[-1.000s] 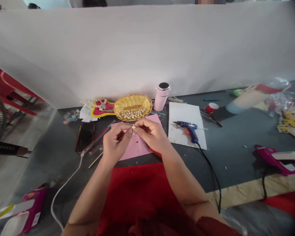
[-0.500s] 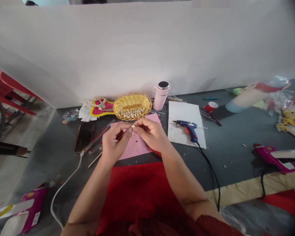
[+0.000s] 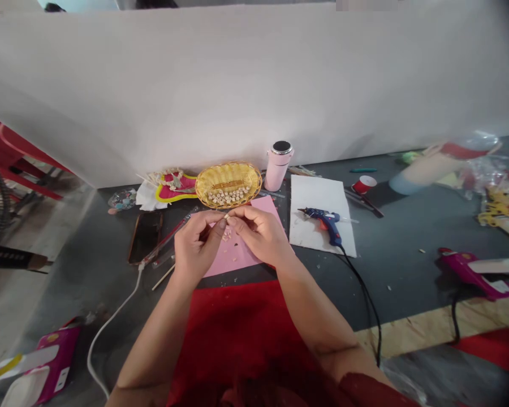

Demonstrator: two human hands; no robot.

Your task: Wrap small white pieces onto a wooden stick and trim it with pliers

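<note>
My left hand (image 3: 197, 243) and my right hand (image 3: 261, 233) meet fingertip to fingertip, both closed in a pinch on one small pale wooden-looking piece (image 3: 227, 217). They hold it over a pink sheet of paper (image 3: 237, 265), on which several small pale bits and a dark speck lie. Just beyond my fingers stands a yellow wicker basket (image 3: 206, 175) with many similar small pale pieces in its near side. The piece's exact shape is mostly hidden by my fingertips.
A blue glue gun (image 3: 328, 221) lies on a white board (image 3: 301, 192) to the right. A pink bottle (image 3: 277, 167) stands behind. Left are a phone (image 3: 145, 237), a white cable (image 3: 123, 308) and a thin stick (image 3: 163, 278). A red spool (image 3: 363, 184) sits farther right.
Both hands have shifted slightly left, still pinching the small pale piece, which seems turned a little between the fingertips. The other things have stayed in place.
</note>
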